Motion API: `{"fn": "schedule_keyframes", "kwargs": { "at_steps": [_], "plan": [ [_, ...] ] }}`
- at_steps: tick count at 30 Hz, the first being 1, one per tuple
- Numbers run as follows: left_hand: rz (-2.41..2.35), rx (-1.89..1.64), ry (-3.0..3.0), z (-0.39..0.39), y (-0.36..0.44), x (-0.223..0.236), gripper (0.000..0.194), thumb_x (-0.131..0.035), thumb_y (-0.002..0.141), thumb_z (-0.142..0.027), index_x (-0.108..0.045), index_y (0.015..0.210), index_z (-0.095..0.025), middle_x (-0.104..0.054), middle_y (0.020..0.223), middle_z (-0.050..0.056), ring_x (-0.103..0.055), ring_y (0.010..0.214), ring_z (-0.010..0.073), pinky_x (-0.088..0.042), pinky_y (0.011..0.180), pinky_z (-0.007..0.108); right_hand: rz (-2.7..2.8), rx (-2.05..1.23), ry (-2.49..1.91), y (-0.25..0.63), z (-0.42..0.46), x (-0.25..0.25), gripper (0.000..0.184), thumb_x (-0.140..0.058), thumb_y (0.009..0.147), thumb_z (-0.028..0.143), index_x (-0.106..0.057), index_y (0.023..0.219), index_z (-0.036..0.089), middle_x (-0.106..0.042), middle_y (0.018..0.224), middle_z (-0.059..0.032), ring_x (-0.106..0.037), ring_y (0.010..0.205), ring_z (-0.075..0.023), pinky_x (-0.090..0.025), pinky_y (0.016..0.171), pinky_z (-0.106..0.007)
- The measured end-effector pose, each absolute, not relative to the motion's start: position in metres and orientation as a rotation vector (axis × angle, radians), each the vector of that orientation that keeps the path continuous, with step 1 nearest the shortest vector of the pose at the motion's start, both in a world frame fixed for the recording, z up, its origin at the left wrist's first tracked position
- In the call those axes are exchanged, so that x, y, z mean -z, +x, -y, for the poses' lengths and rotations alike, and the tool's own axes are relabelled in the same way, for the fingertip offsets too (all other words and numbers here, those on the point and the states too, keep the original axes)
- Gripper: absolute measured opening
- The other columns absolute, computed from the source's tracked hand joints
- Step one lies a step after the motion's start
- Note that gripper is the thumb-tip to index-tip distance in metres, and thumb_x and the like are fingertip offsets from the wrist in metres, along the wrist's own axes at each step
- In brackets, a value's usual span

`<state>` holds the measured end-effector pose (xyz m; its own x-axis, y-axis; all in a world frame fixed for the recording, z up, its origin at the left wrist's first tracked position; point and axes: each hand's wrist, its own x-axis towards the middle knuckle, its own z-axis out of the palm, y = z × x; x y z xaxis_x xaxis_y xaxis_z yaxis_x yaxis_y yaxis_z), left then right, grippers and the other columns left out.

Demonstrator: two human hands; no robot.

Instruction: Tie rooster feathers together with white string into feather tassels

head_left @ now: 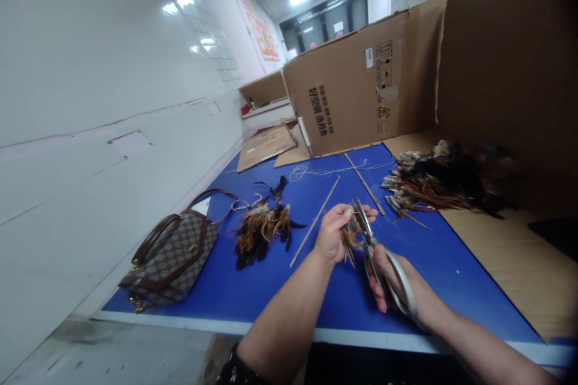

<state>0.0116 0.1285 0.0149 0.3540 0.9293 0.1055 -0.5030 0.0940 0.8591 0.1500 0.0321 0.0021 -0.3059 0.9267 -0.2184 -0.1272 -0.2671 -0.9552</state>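
My left hand (333, 233) is closed, pinching a small bunch of brown feathers (350, 240) whose tips hang down below the fingers. In my right hand (392, 280) is a pair of scissors (397, 286) with grey handles, my fingers wrapped round them. The scissor blades point away from me and up to the left, beside the top of the bunch and close to my left fingertips. Whether the blades touch the feathers I cannot tell. To the left on the blue table (280, 307) lies a loose pile of brown and black feathers (262, 228).
A larger heap of feathers (442, 183) lies at the right, partly on cardboard. Two thin strips, one a grey strip (315, 221), and tangled pale string (311, 172) lie further back. A patterned handbag (176, 252) stands at left. Upright cardboard (352, 96) walls off the back.
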Motion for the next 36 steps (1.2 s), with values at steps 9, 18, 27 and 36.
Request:
{"fn": "schedule_keyframes", "kwargs": {
  "at_steps": [9, 18, 27, 36],
  "plan": [
    [-0.512, -1.123, 0.958, -0.127, 0.010, -0.014, 0.026, -0.071, 0.089, -0.038, -0.057, 0.093, -0.017, -0.074, 0.119, 0.017, -0.072, 0.113, 0.0339, -0.053, 0.102, 0.051, 1.151, -1.676, -1.075, 0.150, -0.031, 0.002, 0.064, -0.045, 0.088, 0.086, -0.050, 0.082, 0.022, -0.059, 0.056, 0.0032, -0.057, 0.041, -0.0137, -0.038, 0.043, -0.024],
    [-0.484, -1.111, 0.953, -0.128, 0.010, -0.013, 0.023, -0.068, 0.091, -0.035, -0.059, 0.096, -0.015, -0.075, 0.115, 0.018, -0.074, 0.108, 0.0325, -0.053, 0.102, 0.051, 1.112, -1.687, -1.049, 0.152, -0.033, 0.014, 0.062, -0.048, 0.090, 0.082, -0.053, 0.085, 0.021, -0.059, 0.053, 0.0032, -0.056, 0.037, -0.0134, -0.037, 0.038, -0.022],
    [-0.468, -1.080, 0.948, -0.127, 0.009, -0.015, 0.024, -0.069, 0.090, -0.036, -0.059, 0.095, -0.014, -0.076, 0.114, 0.019, -0.073, 0.110, 0.0344, -0.053, 0.102, 0.052, 1.159, -1.686, -1.003, 0.154, -0.030, 0.011, 0.065, -0.039, 0.094, 0.082, -0.056, 0.088, 0.020, -0.062, 0.059, 0.0011, -0.060, 0.044, -0.0147, -0.041, 0.045, -0.025],
    [-0.401, -1.056, 0.947, -0.126, 0.009, -0.014, 0.018, -0.069, 0.089, -0.030, -0.058, 0.092, -0.015, -0.075, 0.114, 0.017, -0.072, 0.113, 0.0337, -0.053, 0.102, 0.051, 1.131, -1.703, -0.889, 0.156, -0.029, 0.012, 0.065, -0.035, 0.096, 0.080, -0.056, 0.085, 0.019, -0.061, 0.059, -0.0007, -0.060, 0.045, -0.0155, -0.042, 0.047, -0.026]
  ]
}}
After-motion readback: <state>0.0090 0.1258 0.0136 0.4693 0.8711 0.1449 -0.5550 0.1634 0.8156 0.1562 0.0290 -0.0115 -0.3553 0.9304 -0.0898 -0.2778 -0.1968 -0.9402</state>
